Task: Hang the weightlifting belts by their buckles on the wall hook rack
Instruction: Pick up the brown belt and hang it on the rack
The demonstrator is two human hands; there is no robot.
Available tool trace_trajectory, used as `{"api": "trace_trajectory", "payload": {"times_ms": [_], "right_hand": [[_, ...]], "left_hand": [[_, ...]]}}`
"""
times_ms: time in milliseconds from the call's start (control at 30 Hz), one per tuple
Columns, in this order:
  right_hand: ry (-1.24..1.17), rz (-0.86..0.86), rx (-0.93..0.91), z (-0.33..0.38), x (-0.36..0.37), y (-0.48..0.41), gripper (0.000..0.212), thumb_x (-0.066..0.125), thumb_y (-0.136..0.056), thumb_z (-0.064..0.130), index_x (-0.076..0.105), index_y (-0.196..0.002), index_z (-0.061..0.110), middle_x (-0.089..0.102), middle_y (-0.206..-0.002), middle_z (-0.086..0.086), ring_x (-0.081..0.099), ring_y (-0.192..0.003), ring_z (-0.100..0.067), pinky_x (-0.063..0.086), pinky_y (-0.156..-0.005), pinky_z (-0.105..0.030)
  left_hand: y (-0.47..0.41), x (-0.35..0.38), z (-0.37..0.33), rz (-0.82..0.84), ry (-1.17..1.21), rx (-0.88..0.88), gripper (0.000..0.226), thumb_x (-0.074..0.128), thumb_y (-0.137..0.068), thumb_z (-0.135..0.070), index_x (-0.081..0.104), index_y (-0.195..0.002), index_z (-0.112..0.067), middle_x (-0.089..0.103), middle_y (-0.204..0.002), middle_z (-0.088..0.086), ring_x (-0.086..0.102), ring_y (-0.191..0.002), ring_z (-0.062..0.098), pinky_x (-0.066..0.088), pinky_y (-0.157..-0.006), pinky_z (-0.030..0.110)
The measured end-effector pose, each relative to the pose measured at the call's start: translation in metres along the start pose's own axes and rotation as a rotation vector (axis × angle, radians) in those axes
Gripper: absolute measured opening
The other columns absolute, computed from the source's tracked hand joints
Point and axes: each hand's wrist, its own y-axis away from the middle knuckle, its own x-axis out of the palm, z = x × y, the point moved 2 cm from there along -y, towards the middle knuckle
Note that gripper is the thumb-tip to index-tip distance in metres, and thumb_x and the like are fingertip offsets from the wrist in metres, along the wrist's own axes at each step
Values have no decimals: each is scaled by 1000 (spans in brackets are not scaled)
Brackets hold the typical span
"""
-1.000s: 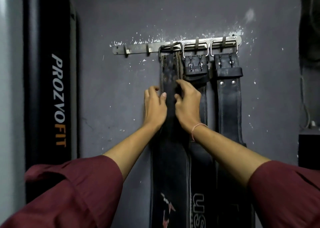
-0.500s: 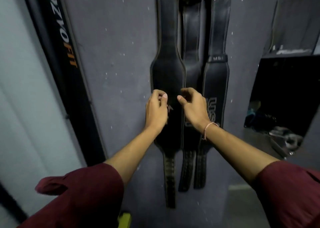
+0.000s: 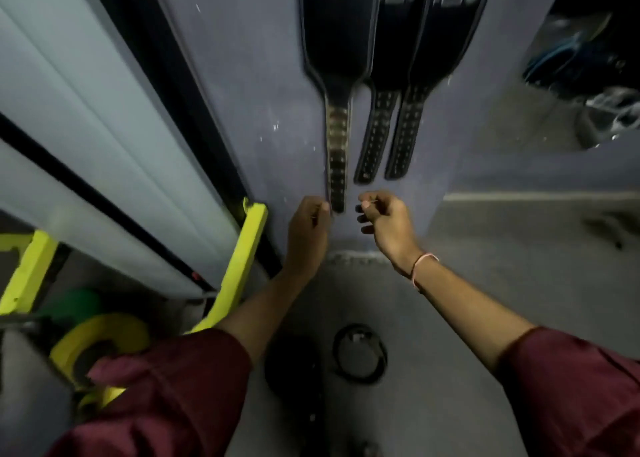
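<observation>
Three black leather weightlifting belts hang side by side on the grey wall; only their lower halves show, and the hook rack is out of view above. The left belt (image 3: 337, 40) ends in a long holed tail, longer than the tails of the middle belt (image 3: 375, 137) and the right belt (image 3: 407, 134). My left hand (image 3: 308, 229) is at the left edge of the left belt's tail tip, fingers bent; blur hides whether it pinches the tail. My right hand (image 3: 386, 221) is just right of that tip, fingers curled, holding nothing.
A black upright pad (image 3: 166, 75) and pale panels stand to the left. Below them are a yellow frame (image 3: 247, 248), a yellow weight plate (image 3: 100, 338) and a green one (image 3: 72, 304). A coiled black cable (image 3: 360, 352) lies on the floor. A cluttered recess (image 3: 588, 58) opens at right.
The view tilted down from the rack to the floor. Both hands slid down the left belt from near its buckle to the tail tip; the right hand came off it.
</observation>
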Motion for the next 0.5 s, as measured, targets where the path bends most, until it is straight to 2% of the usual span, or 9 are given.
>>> {"api": "trace_trajectory", "payload": {"times_ms": [100,200,267,333,400,500], "right_hand": [[5,18,119,-56,6,25,25,47,-97,-4,63,-89,14,67,-94,-18,61,-84,-29,54,-77,-45],[-34,50,248,-109,18,45,31,47,-95,-10,61,-76,10,63,-78,-16,56,-69,-25,46,-60,-35],[-55,69,321,-147,27,57,34,47,-94,-11,61,-74,13,62,-72,-11,57,-71,-28,43,-61,-34],[-66,89,376,-186,32,68,35,43,-93,-15,62,-77,10,61,-72,-10,56,-77,-31,43,-65,-38],[-28,87,410,-222,36,79,29,46,-93,-14,63,-81,6,64,-77,-13,58,-74,-30,47,-64,-33],[28,25,501,-282,40,85,25,56,-89,-6,67,-80,14,69,-87,-17,64,-76,-31,51,-64,-32]], "left_hand": [[40,15,49,41,-60,-84,22,47,-101,-18,59,-95,-2,64,-91,20,60,-86,30,44,-80,40],[79,29,93,125,-53,-165,19,49,-102,-17,59,-93,-3,65,-88,21,62,-84,32,48,-80,43],[100,40,127,163,-83,-217,21,50,-99,-21,59,-91,-4,65,-84,17,63,-82,33,49,-79,43],[118,51,164,221,-103,-271,19,52,-99,-19,59,-91,-3,65,-83,17,63,-80,33,49,-77,42],[131,62,196,296,-107,-337,16,54,-100,-14,58,-91,-2,63,-82,15,60,-78,30,48,-75,38],[141,82,236,355,-92,-393,12,55,-99,-11,58,-90,-4,58,-79,2,55,-76,18,42,-71,26]]}}
